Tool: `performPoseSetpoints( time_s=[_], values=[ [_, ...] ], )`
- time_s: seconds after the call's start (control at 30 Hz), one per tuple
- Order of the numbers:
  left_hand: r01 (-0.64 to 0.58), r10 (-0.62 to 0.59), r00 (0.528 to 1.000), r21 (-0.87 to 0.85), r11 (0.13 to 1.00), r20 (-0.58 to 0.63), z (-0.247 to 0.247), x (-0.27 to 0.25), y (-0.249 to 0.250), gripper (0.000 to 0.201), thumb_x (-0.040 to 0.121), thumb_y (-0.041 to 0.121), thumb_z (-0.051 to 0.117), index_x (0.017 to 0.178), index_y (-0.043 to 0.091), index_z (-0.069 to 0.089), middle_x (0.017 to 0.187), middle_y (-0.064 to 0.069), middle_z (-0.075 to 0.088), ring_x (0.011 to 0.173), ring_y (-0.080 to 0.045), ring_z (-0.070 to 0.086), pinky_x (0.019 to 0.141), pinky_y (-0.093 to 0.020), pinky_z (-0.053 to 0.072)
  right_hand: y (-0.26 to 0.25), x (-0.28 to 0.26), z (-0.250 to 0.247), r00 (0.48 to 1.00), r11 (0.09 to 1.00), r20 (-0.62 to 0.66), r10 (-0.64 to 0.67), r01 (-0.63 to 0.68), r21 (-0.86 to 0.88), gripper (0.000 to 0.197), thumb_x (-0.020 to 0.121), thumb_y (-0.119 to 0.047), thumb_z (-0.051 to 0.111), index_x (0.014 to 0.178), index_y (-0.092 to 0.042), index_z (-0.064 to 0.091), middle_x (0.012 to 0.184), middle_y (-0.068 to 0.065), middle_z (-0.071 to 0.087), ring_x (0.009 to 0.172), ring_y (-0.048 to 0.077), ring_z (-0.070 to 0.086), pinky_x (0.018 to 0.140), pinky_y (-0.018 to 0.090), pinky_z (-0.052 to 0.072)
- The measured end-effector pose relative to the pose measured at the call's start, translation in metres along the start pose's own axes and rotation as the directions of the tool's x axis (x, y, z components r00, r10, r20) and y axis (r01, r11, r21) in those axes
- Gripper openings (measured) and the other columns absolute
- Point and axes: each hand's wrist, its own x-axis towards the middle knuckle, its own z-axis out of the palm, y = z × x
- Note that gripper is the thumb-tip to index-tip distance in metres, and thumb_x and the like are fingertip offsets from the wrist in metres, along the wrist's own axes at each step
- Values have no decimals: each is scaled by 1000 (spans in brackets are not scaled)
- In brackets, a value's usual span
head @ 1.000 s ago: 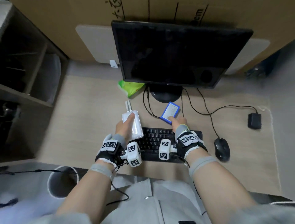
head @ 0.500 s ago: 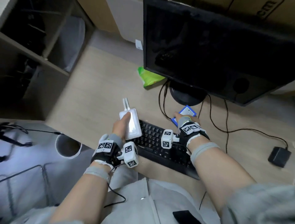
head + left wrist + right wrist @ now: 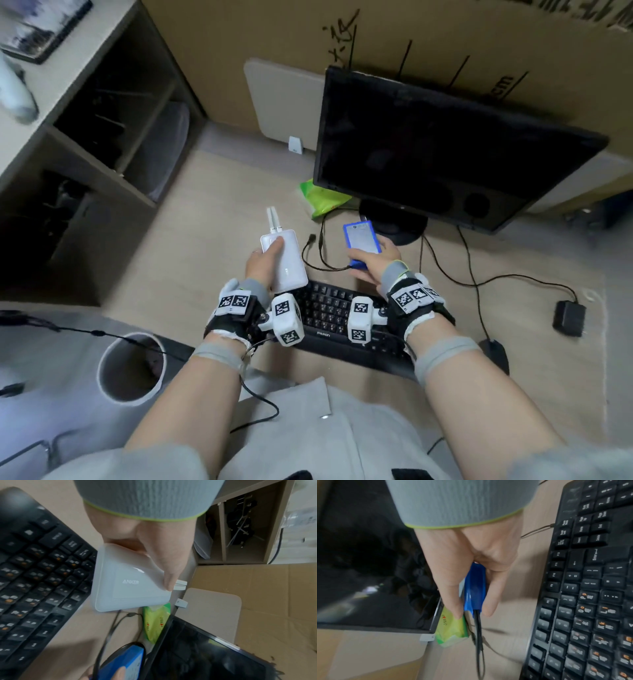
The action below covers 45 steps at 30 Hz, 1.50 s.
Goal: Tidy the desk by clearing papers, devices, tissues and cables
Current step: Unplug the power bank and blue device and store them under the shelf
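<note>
My left hand grips a white Anker power bank, thumb across its top, held above the desk left of the keyboard. My right hand pinches a blue flat device between thumb and fingers, lifted in front of the monitor stand. A black cable trails from the blue device and loops over the desk. A green tissue pack lies under the monitor's left corner.
The black monitor stands at the back, with a mouse and a black power adapter on its cable to the right. A shelf unit stands left; a white bin sits below the desk edge.
My right hand has lifted the blue device off the desk, with its cable trailing. My left hand still holds the power bank, now slightly farther from the keyboard. The head view has swung.
</note>
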Motion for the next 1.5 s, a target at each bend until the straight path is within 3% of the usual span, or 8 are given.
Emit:
performPoseSetpoints(
  time_s=[0.2, 0.4, 0.63, 0.83, 0.93, 1.13, 1.3, 1.5],
  values=[
    [-92, 91, 995, 41, 995, 29, -53, 3, 15, 49, 91, 44, 60, 123, 7, 53, 112, -11, 62, 90, -28, 61, 74, -33, 45, -15, -27, 41, 973, 973, -124, -195, 176, -148, 53, 63, -8, 86, 112, -4, 66, 87, 8, 73, 61, 18, 62, 66, 32, 59],
    [-159, 154, 986, 65, 985, 66, -88, 5, 17, 52, 93, 43, 59, 128, 5, 50, 114, -10, 60, 94, -28, 60, 79, -33, 46, -22, -63, 71, 935, 909, 29, -354, 352, -222, 33, 74, -19, 81, 105, -14, 73, 75, 1, 66, 46, 12, 47, 49, 26, 51],
    [-299, 256, 939, 175, 938, 232, -80, -7, 22, 43, 97, 38, 55, 121, 3, 56, 112, -11, 65, 85, -22, 61, 64, -27, 45, -40, -89, 77, 891, 662, 290, -348, 453, -597, 42, 56, -52, 87, 89, -32, 73, 92, -10, 74, 89, 8, 67, 82, 26, 52],
    [-229, 150, 874, 121, 966, 462, -63, -44, 31, 50, 96, 60, 42, 108, 19, 68, 100, 0, 73, 89, -14, 67, 77, -27, 48, -44, -97, 78, 880, 736, 293, -373, 473, -484, 35, 70, -41, 83, 93, -17, 73, 72, -4, 65, 59, 11, 53, 50, 18, 41],
    [-310, 193, 803, 118, 943, 563, -50, -49, 25, 48, 84, 61, 63, 112, 22, 69, 102, 0, 76, 98, -19, 72, 84, -32, 56, -47, -95, 81, 888, 808, 226, -401, 459, -369, 38, 77, -37, 80, 101, -12, 65, 71, -2, 62, 56, 11, 51, 44, 22, 38],
    [-197, 179, 900, 3, 980, 398, -25, -44, 27, 54, 71, 47, 83, 107, 8, 70, 87, -7, 78, 74, -20, 74, 65, -31, 58, -67, -80, 52, 899, 869, 115, -422, 437, -233, 42, 88, -47, 64, 104, -9, 65, 73, 1, 61, 49, 12, 46, 45, 23, 39],
    [-101, 143, 962, -182, 978, 235, -10, -39, 23, 60, 65, 51, 85, 106, 10, 71, 92, -10, 78, 88, -29, 74, 84, -44, 60, -45, -63, 4, 955, 896, 218, -203, 271, -351, 29, 95, -34, 57, 94, -7, 66, 67, 5, 60, 42, 13, 39, 44, 22, 33],
    [-102, 135, 986, -294, 950, 95, 15, -50, 10, 67, 60, 52, 86, 111, 13, 68, 93, -7, 78, 85, -26, 75, 83, -44, 60, -17, -42, -26, 944, 941, 297, -143, 223, -253, 25, 102, -17, 41, 93, -10, 64, 72, 1, 56, 52, 10, 43, 47, 20, 40]
  ],
)
